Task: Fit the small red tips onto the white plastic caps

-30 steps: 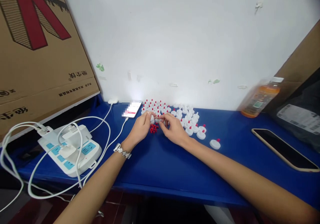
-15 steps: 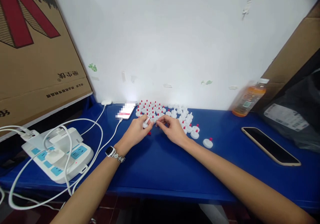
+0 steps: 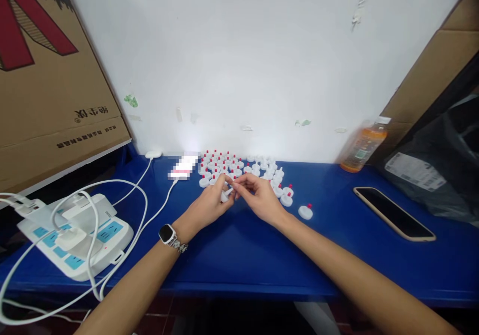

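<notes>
Resting sideways, small white cap (image 3: 225, 195)

Both forearms reach forward from the lower corners and converge mid-frame, bare, left wrist with a watch. Left hand (image 3: 207, 206) curled, palm turned inward, fingers pinched shut at the tips. Right hand (image 3: 259, 198) opposite it, knuckles up, thumb and forefinger pinched; the fingertips of the two hands nearly meet

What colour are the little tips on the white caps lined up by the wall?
Red, on the white caps, clearest in the head view.
</notes>
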The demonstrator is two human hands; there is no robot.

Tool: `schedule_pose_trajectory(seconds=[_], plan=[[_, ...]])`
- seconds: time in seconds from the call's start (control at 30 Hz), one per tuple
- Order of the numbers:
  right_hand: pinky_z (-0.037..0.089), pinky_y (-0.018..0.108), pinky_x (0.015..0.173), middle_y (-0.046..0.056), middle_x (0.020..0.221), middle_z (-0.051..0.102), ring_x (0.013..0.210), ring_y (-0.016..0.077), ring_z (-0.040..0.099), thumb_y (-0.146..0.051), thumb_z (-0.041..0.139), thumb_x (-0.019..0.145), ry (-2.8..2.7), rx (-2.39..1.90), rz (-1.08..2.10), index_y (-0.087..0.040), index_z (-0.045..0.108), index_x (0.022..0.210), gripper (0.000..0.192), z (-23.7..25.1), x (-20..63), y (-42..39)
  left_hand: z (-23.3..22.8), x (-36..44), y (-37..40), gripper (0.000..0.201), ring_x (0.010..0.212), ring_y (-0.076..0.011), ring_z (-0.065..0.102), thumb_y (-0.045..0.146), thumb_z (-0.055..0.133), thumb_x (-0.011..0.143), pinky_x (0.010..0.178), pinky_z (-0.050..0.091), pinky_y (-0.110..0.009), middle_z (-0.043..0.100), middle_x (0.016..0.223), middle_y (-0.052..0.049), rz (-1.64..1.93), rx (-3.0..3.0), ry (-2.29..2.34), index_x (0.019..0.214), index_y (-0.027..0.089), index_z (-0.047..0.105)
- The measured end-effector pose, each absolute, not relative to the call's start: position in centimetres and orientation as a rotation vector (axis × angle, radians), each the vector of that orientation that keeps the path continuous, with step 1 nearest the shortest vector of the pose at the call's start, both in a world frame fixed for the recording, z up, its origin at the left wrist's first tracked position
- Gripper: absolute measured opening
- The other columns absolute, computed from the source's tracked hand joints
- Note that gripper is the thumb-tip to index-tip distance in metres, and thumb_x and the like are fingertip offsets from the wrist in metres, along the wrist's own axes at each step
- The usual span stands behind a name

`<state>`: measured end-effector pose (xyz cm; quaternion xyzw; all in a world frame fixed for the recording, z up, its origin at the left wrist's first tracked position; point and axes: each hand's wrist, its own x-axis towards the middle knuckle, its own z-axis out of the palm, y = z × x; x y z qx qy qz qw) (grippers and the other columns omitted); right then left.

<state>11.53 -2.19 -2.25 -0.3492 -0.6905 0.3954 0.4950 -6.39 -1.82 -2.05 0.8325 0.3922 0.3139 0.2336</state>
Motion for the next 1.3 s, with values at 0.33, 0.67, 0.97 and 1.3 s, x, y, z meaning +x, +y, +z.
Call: schedule_pose_trajectory(seconds=[0.33, 0.67, 0.97, 1.3], plan=[[0.043, 0.025, 0.058, -0.002, 0.065, 0.060, 0.058, 0.0112, 0.053, -0.052, 0.074, 0.078, -1.566, -0.795, 1.170, -0.019, 0.064, 0.076, 0.035, -1.3, 11.6, -1.9, -1.7, -6.1, -2.3, 0.021, 0.069, -0.0150, 0.059, 0.026, 0.050, 0.094, 0.066, 0.041, -0.025, 0.066, 0.086, 0.001, 0.859, 2.269, 1.034, 0.111, 0.023, 0.040], [0.042, 0.025, 0.055, -0.002, 0.067, 0.063, 0.056, 0.0094, 0.052, -0.051, 0.083, 0.070, -1.544, -0.748, 1.304, -0.018, 0.062, 0.076, 0.039, -1.1, 11.8, -2.1, -1.4, -6.0, -2.7, 0.023, 0.081, -0.0181, 0.065, 0.023, 0.051, 0.092, 0.070, 0.045, -0.027, 0.067, 0.094, -0.003, 0.848, 2.283, 1.011, 0.112, 0.023, 0.040], [0.040, 0.024, 0.053, -0.003, 0.061, 0.061, 0.053, 0.0094, 0.050, -0.047, 0.086, 0.066, -1.464, -0.708, 1.310, -0.020, 0.052, 0.068, 0.043, -1.2, 11.1, -2.5, -0.9, -5.6, -3.0, 0.029, 0.075, -0.0161, 0.066, 0.020, 0.050, 0.091, 0.071, 0.047, -0.026, 0.068, 0.088, 0.000, 0.936, 2.208, 0.977, 0.117, 0.022, 0.037], [0.035, 0.023, 0.053, -0.004, 0.061, 0.054, 0.055, 0.0109, 0.049, -0.022, 0.063, 0.083, -1.931, -1.130, 0.693, -0.020, 0.052, 0.074, 0.014, -0.6, 15.0, 0.3, -1.2, -7.5, -1.1, 0.047, 0.083, -0.0189, 0.061, 0.031, 0.060, 0.086, 0.078, 0.048, -0.035, 0.062, 0.112, -0.007, 0.953, 2.446, 1.293, 0.130, 0.022, 0.044]])
